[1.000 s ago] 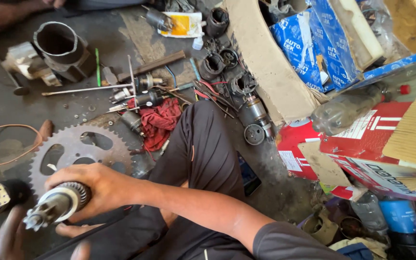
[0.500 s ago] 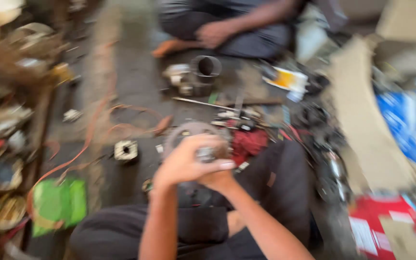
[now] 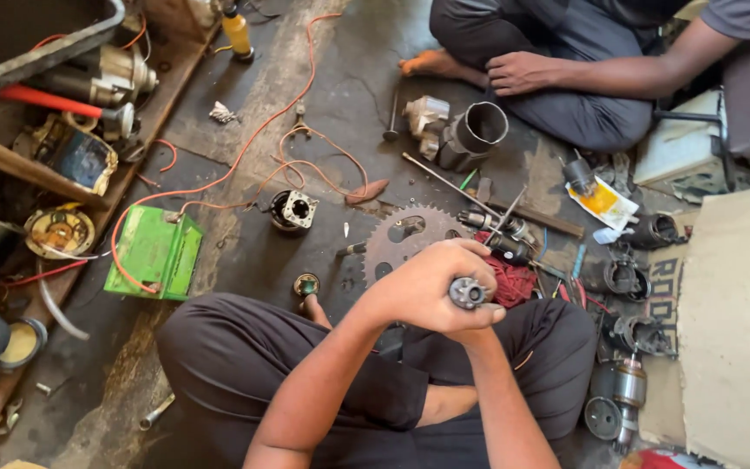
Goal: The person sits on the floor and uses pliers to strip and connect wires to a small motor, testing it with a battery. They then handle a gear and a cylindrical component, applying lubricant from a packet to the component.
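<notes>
Hands meet above the lap: the left hand wraps its grip around a small grey toothed metal shaft part, the right hand closed beneath it. Toothed steel sprocket wheel lies on the concrete floor at 11 o'clock from them, crumpled red rag at 2 o'clock.

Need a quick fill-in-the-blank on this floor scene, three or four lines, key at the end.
1. Both hands close around a small metal ____ part held above the lap.
2. The toothed sprocket lies flat on the ____.
3. The box-shaped battery left of the knee is ____ in colour.
4. The orange wire runs from the top of the view down to the ____.

Missing words: geared; floor; green; battery
</notes>
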